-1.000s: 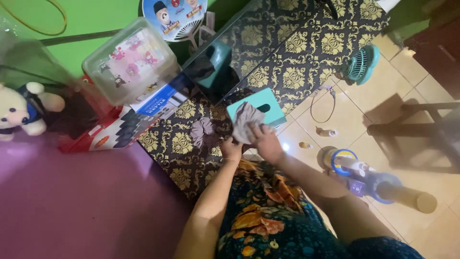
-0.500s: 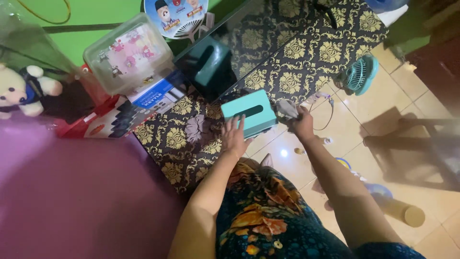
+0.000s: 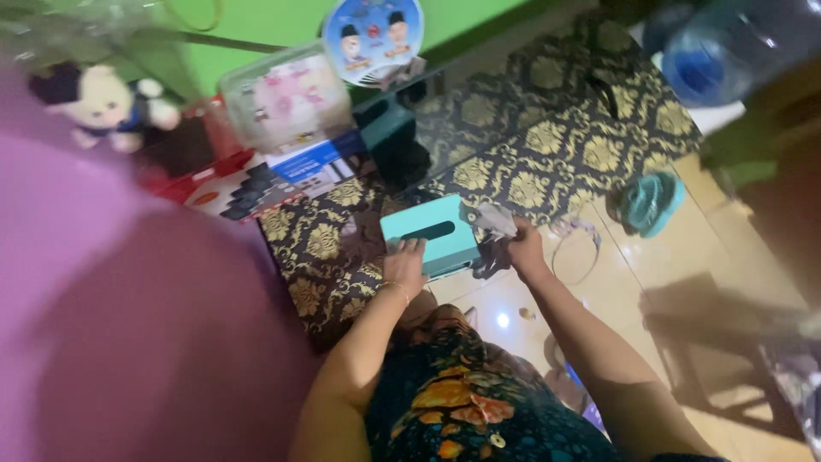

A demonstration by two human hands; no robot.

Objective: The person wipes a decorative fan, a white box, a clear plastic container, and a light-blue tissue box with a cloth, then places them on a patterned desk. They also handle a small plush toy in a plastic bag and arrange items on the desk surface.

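Here the left hand (image 3: pixel 405 263) lies spread and flat against the near edge of the teal, slotted cardboard tissue box (image 3: pixel 430 234) on the black-and-gold patterned bench (image 3: pixel 547 137), while the right hand (image 3: pixel 523 248) pinches a soft, crumpled grey cloth (image 3: pixel 494 219) beside it. The box looks light and slide-prone, best gripped by its sides.

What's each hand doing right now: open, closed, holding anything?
Left hand: open, fingers flat on the teal box.
Right hand: closed, holding a grey cloth beside the box.
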